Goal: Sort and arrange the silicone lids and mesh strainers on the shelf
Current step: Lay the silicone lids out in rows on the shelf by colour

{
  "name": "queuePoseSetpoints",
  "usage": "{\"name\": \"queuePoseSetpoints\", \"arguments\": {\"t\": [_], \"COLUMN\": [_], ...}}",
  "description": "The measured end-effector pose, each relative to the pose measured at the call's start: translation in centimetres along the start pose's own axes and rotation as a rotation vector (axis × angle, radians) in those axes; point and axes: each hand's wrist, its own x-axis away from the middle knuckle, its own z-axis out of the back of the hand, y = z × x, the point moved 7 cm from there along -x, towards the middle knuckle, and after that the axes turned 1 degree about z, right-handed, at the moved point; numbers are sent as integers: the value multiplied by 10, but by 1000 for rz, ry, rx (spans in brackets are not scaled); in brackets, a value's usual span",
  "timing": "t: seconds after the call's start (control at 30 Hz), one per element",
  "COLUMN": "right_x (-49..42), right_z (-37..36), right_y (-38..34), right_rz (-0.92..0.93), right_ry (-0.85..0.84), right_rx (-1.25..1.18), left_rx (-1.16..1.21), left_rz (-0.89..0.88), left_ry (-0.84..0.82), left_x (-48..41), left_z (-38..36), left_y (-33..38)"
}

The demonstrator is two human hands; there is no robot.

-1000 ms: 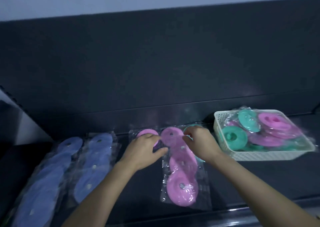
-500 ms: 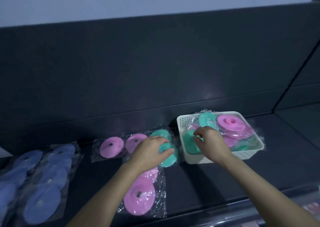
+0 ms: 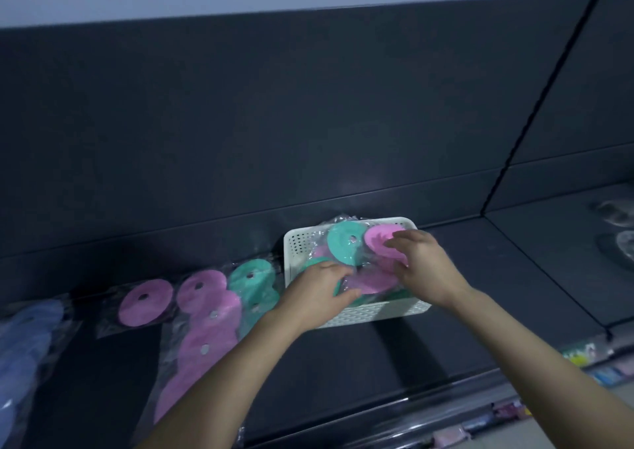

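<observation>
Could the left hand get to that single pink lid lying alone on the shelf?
Probably yes. The single pink round silicone lid lies flat with nothing on top of it, and the left hand, now at the white plastic basket, is on that side.

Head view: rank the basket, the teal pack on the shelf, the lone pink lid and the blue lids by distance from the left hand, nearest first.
1. Basket: the left hand reaches into it.
2. Teal pack: on the shelf just left of the basket.
3. Lone pink lid: farther left.
4. Blue lids: at the far left edge.
</observation>
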Motion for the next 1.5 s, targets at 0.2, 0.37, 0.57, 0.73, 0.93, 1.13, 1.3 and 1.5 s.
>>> {"name": "queuePoseSetpoints", "arguments": {"t": [0.2,0.37,0.57,0.73,0.93,1.13,1.3,1.5], "right_x": [2,-2,-12,-15,-17,-10,-7,-7], "right_z": [-19,-23,-21,-9,7,0,-15,-9], "right_y": [34,35,35,31,32,32,29,44], "right_rz": [-94,-82,-55,-112,-218,-205,-158,-290], "right_ry": [-251,-257,-151,21,199,188,136,222], "right_rx": [40,99,99,-67,-349,-444,-408,-649], "left_rx": [-8,-54,-73,-143,-25,132,558,1281], "left_rz": [86,78,37,108,303,468,655,927], "left_ry": [-132,-147,-90,-4,-109,-127,67,283], "left_x": [-22,-25,-21,-19,-17,-31,-35,-21], "left_z": [-35,-41,-27,-13,-21,-30,-42,-50], "left_y": [8,12,17,1,-16,-17,-28,-46]}}
